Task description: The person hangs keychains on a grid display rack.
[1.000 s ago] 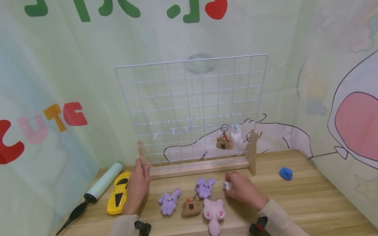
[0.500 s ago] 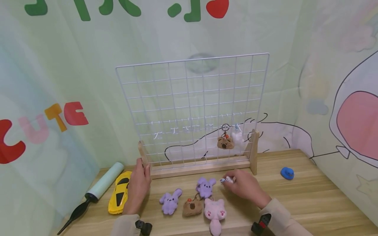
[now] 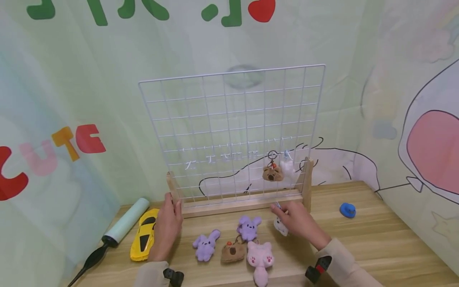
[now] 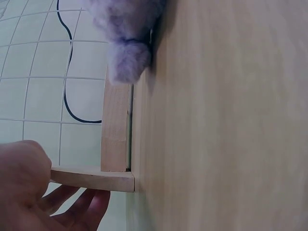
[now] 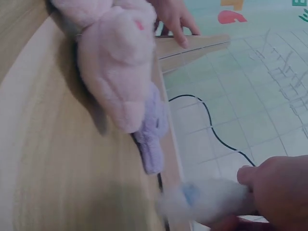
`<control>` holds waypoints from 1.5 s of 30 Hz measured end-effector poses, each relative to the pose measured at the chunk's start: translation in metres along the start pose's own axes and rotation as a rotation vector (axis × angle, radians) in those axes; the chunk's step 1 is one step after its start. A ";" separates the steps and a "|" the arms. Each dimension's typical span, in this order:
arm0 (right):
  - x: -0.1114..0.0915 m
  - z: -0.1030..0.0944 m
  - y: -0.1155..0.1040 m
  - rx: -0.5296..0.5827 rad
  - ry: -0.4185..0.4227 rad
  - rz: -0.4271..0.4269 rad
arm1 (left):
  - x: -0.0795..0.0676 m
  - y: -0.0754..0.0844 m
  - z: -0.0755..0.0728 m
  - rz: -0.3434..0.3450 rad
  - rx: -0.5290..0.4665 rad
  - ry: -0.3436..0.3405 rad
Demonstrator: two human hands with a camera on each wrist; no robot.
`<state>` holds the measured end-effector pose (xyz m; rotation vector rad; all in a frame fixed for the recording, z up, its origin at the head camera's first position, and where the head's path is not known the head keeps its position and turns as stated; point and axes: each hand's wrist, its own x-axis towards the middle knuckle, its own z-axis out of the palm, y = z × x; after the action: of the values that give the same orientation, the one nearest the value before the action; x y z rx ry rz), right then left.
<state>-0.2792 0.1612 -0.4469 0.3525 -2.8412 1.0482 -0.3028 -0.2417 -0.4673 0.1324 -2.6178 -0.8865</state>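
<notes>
Now, in the head view, the right hand [image 3: 298, 222] is pinching a fluffy white toy [image 3: 280, 227] before a wire grid [image 3: 246, 111]. In the left wrist view, the left hand [image 4: 29, 187] is gripping a flat wooden upright [image 4: 94, 178]. In the right wrist view, a plush pink toy [image 5: 117, 72] is lying on grained wood [image 5: 45, 149].

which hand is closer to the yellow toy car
Left. The left hand is just beside the car, gripping a wooden post; the right hand is farther off, past the pink toy, holding a white toy.
</notes>
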 end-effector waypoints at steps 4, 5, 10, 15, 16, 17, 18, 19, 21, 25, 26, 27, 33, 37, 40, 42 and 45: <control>0.000 -0.006 0.002 0.027 -0.064 -0.016 | 0.000 0.000 -0.001 -0.007 -0.004 -0.005; 0.000 -0.007 0.003 0.025 -0.092 -0.024 | 0.000 0.000 -0.001 -0.008 -0.004 -0.007; 0.001 -0.010 0.006 0.049 -0.162 -0.068 | -0.001 0.001 -0.002 0.000 -0.001 0.002; 0.004 -0.014 0.001 0.113 0.004 -0.099 | -0.001 0.001 0.001 0.017 0.020 0.022; 0.004 -0.015 -0.001 0.127 0.045 -0.105 | 0.000 0.002 0.002 0.020 0.023 0.024; 0.005 -0.017 -0.003 0.141 0.081 -0.114 | 0.000 0.002 0.002 0.018 0.023 0.024; 0.005 -0.018 -0.004 0.146 0.113 -0.126 | 0.001 0.002 0.003 0.016 0.023 0.023; 0.006 -0.018 -0.006 0.151 0.133 -0.137 | 0.001 0.002 0.003 0.014 0.020 0.022; 0.009 -0.019 -0.010 0.162 0.170 -0.166 | 0.001 0.003 0.003 0.012 0.021 0.021; 0.013 -0.018 -0.019 0.170 0.213 -0.223 | -0.001 0.003 0.001 0.009 0.019 0.020; 0.013 -0.019 -0.022 0.175 0.226 -0.229 | -0.001 0.003 0.000 0.010 0.020 0.020; 0.014 -0.020 -0.025 0.182 0.239 -0.232 | -0.001 0.004 0.000 0.009 0.017 0.018; 0.018 -0.027 -0.047 0.284 0.308 -0.203 | -0.001 0.003 -0.001 0.005 0.012 0.013; 0.022 -0.028 -0.059 0.367 0.323 -0.184 | -0.001 0.002 -0.001 0.001 0.015 0.006; 0.025 -0.027 -0.067 0.432 0.333 -0.187 | 0.000 0.002 -0.001 -0.008 0.011 -0.002; 0.027 -0.027 -0.072 0.479 0.337 -0.200 | -0.001 0.003 -0.002 -0.016 0.008 -0.009; 0.030 -0.027 -0.079 0.542 0.345 -0.208 | -0.001 0.003 -0.002 -0.017 0.008 -0.016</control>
<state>-0.2881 0.1145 -0.3719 0.4411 -2.1392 1.6337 -0.3013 -0.2403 -0.4644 0.1507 -2.6387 -0.8862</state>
